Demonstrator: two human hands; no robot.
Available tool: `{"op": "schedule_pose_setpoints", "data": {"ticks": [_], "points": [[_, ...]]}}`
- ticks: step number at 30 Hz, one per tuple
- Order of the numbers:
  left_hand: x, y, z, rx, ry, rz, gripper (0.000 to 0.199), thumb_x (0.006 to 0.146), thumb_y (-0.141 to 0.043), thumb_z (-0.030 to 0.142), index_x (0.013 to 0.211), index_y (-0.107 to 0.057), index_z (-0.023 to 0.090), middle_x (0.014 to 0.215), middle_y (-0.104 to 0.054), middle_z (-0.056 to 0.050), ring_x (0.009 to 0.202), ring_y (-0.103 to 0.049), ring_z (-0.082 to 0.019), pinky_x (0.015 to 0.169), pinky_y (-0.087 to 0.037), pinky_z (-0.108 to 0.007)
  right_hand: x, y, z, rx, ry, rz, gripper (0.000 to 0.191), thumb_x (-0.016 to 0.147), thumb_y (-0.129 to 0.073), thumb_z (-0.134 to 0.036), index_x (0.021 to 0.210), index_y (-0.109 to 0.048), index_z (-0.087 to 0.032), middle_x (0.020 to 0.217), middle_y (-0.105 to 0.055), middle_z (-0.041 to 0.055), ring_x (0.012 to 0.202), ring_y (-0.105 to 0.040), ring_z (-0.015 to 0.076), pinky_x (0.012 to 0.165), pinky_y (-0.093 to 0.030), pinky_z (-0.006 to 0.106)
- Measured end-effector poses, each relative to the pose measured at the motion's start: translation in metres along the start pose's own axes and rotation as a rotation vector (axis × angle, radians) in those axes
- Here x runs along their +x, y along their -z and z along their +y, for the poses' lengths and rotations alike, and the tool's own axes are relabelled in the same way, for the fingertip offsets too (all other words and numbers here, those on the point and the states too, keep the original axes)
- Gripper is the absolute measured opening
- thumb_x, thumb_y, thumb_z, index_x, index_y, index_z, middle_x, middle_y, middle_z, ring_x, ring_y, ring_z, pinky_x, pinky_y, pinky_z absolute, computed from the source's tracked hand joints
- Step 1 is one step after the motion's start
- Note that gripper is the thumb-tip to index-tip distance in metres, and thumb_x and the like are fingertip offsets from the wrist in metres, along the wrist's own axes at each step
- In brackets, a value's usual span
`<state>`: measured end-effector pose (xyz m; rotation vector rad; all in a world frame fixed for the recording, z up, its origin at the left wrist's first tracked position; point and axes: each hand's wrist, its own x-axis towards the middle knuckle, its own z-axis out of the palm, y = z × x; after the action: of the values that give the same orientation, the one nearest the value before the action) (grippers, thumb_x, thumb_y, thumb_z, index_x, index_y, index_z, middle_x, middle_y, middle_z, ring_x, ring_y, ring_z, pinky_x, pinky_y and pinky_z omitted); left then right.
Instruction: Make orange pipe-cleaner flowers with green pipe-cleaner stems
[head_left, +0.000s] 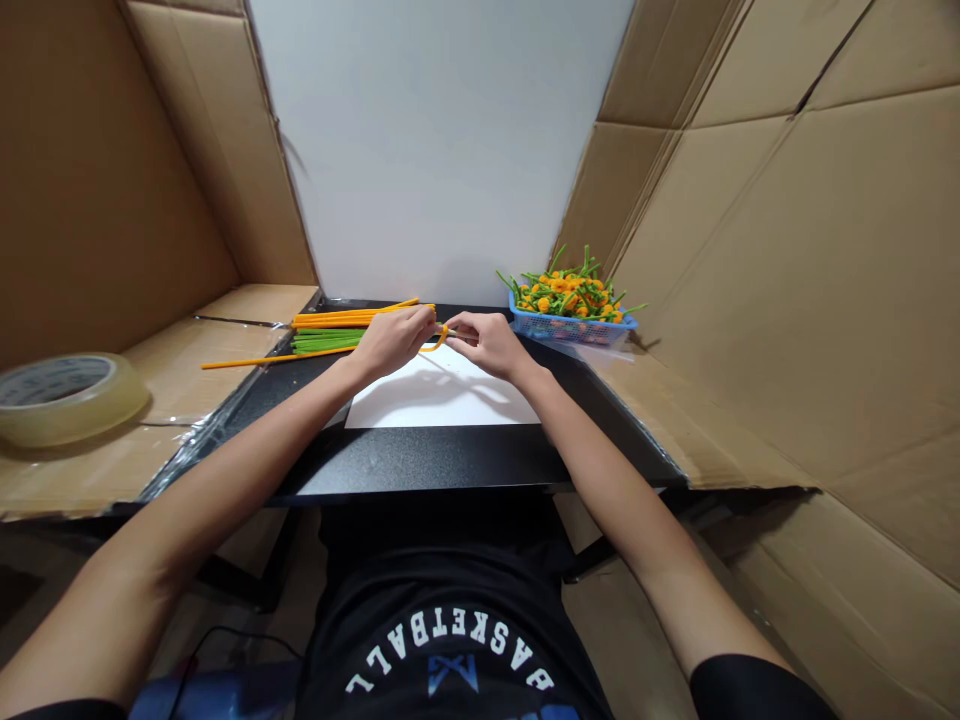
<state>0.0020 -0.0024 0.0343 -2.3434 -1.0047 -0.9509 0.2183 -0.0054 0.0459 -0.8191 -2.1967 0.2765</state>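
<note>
Above a white sheet (442, 395), an orange pipe cleaner (442, 338) curls around a thin pale rod (454, 333) between my two hands. My left hand (397, 338) is closed at the rod's left end, pinching the pipe cleaner. My right hand (491, 342) has its fingers pinched together on the rod's right part. The fingertips partly hide both items. Just left of my left hand lie a bundle of orange pipe cleaners (337, 320) and a bundle of green pipe cleaners (322, 341).
A blue basket (574, 328) heaped with orange-and-green pipe cleaner flowers (570, 292) stands at the back right. One long orange pipe cleaner (240, 363) sticks out leftward. A large tape roll (71, 395) lies on cardboard at left. Cardboard walls (787, 250) flank the black table (420, 462).
</note>
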Motion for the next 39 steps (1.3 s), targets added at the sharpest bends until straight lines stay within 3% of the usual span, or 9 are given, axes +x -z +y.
{"op": "schedule_pose_setpoints", "data": {"ticks": [6,17,27,34,39], "points": [[-0.002,-0.004,-0.003,-0.032,0.034,0.007,0.031,0.105,-0.04,0.037,0.094,-0.06,0.017,0.081,-0.069,-0.007,0.063,-0.057,-0.016,0.056,-0.031,-0.028,0.0,-0.002,0.002,-0.003,0.046,0.009,0.025,0.092,-0.054,-0.021,0.1,-0.076,-0.013,0.097,-0.076,0.0116,0.082,-0.066,0.0188,0.075,-0.047,0.029],[-0.007,-0.013,0.002,-0.04,0.033,0.04,0.04,0.106,-0.033,0.042,0.086,-0.059,0.018,0.072,-0.065,-0.005,0.059,-0.054,-0.016,0.055,-0.027,-0.027,-0.001,-0.002,-0.005,-0.033,0.045,-0.005,0.023,0.091,-0.058,-0.028,0.092,-0.076,-0.013,0.086,-0.074,0.0082,0.072,-0.057,0.0155,0.068,-0.039,0.027],[-0.008,-0.016,0.015,-0.109,0.172,0.003,0.053,0.106,-0.025,0.051,0.079,-0.058,0.019,0.069,-0.063,-0.006,0.057,-0.052,-0.016,0.056,-0.026,-0.029,-0.001,-0.004,-0.004,-0.228,0.067,0.015,0.02,0.093,-0.062,-0.03,0.092,-0.076,-0.016,0.085,-0.074,0.0063,0.072,-0.059,0.0153,0.067,-0.036,0.027],[0.002,-0.018,0.028,-0.367,0.376,-0.02,0.056,0.102,-0.029,0.057,0.064,-0.049,0.019,0.057,-0.05,-0.001,0.053,-0.043,-0.014,0.057,-0.027,-0.029,-0.002,0.0,-0.008,-0.532,0.082,-0.03,0.019,0.093,-0.058,-0.024,0.083,-0.073,-0.018,0.08,-0.07,0.0063,0.074,-0.055,0.0172,0.064,-0.027,0.029],[0.008,-0.013,0.026,-0.667,0.529,-0.184,0.058,0.097,-0.038,0.06,0.055,-0.043,0.02,0.047,-0.044,0.001,0.047,-0.041,-0.012,0.054,-0.03,-0.027,-0.002,0.002,-0.008,-0.639,0.127,-0.091,0.026,0.097,-0.053,-0.029,0.086,-0.075,-0.018,0.082,-0.07,0.0078,0.075,-0.054,0.018,0.061,-0.023,0.031]]}}
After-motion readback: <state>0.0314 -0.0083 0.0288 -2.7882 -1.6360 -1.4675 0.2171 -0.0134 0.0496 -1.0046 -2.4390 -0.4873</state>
